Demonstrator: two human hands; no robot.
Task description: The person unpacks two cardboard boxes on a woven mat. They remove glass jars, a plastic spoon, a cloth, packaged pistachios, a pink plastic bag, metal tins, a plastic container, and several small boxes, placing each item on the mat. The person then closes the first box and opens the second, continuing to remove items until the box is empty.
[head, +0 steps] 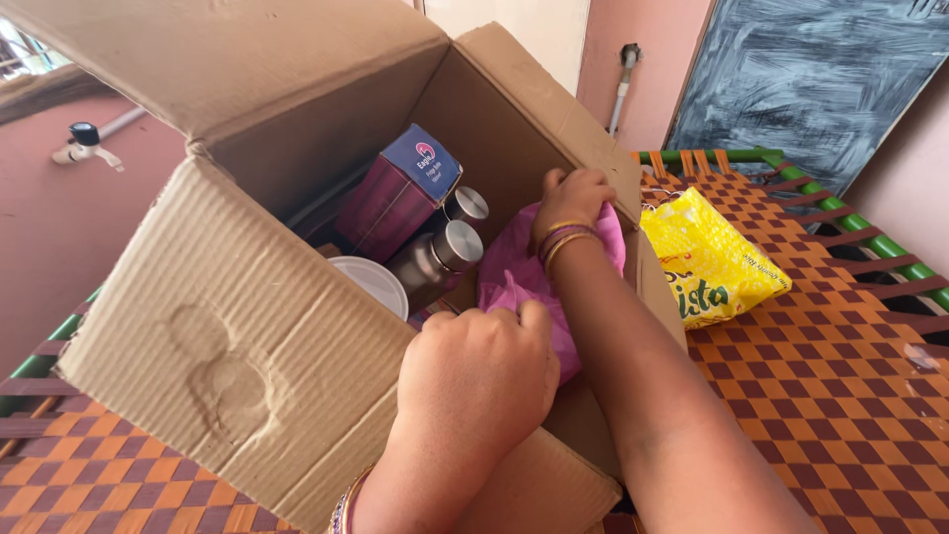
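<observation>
A large open cardboard box [227, 326] stands on a woven cot. Both my hands reach into it and hold a pink cloth bundle [514, 272]. My left hand [474, 386] is closed as a fist on the bundle's near edge, at the box rim. My right hand [571, 201], with bangles on the wrist, grips the bundle's far end against the box's right wall. Left of the bundle, inside the box, are two steel bottles [440, 255], a maroon and blue carton [400, 193] and a white round lid [374, 282].
A yellow plastic packet [707, 259] lies on the orange and brown checked cot [830, 376] just right of the box. The cot has a green frame [850, 222]. A dark board [811, 69] leans on the wall behind. A tap [84, 138] sticks out at left.
</observation>
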